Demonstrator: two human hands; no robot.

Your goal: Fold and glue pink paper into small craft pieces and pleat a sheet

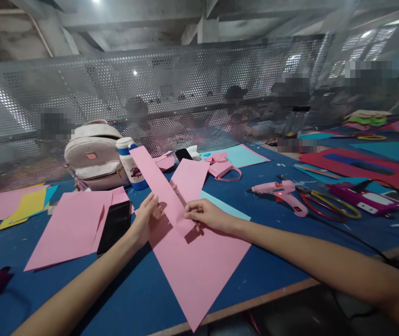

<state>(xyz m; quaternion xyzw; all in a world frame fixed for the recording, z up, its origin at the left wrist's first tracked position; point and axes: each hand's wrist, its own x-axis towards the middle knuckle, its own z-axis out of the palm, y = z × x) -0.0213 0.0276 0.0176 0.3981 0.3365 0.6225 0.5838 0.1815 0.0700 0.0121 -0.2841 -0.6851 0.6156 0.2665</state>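
Observation:
A long pink paper strip (164, 184) is held up at a slant over the table, its lower end folded or curled. My right hand (208, 214) pinches the strip near that lower end. My left hand (148, 212) holds the strip's left side, with some fingers hidden behind it. Below both hands lies a large pink paper sheet (199, 275) with a corner toward the table's front edge. A light blue sheet (225, 205) shows partly from under it. Just beyond stands a small pink paper bag (222, 169) with a loop handle.
Left are a black phone (115, 226), pink sheets (66, 228), a white backpack (96, 158) and a bottle (131, 165). Right are a pink glue gun (281, 191) with a cord, scissors (335, 205) and a purple device (365, 198). A perforated metal screen (185, 84) stands behind.

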